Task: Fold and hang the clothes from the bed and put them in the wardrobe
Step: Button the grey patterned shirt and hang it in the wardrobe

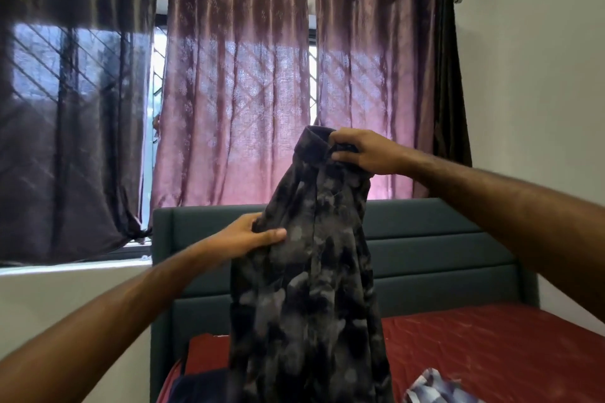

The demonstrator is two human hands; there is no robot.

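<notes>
A dark patterned shirt [311, 288] hangs upright in front of me, above the bed. My right hand [360, 152] grips its collar at the top. My left hand [255, 235] pinches the shirt's left edge lower down, thumb on the front of the cloth. The shirt's lower part drops out of the frame. No hanger shows, and the wardrobe is out of view.
The bed has a red sheet [491, 343] and a dark green padded headboard [425, 249]. A blue-and-white checked garment [435, 386] lies at the bottom right, a dark garment [196, 386] at the bottom left. Purple curtains [235, 91] cover the window behind.
</notes>
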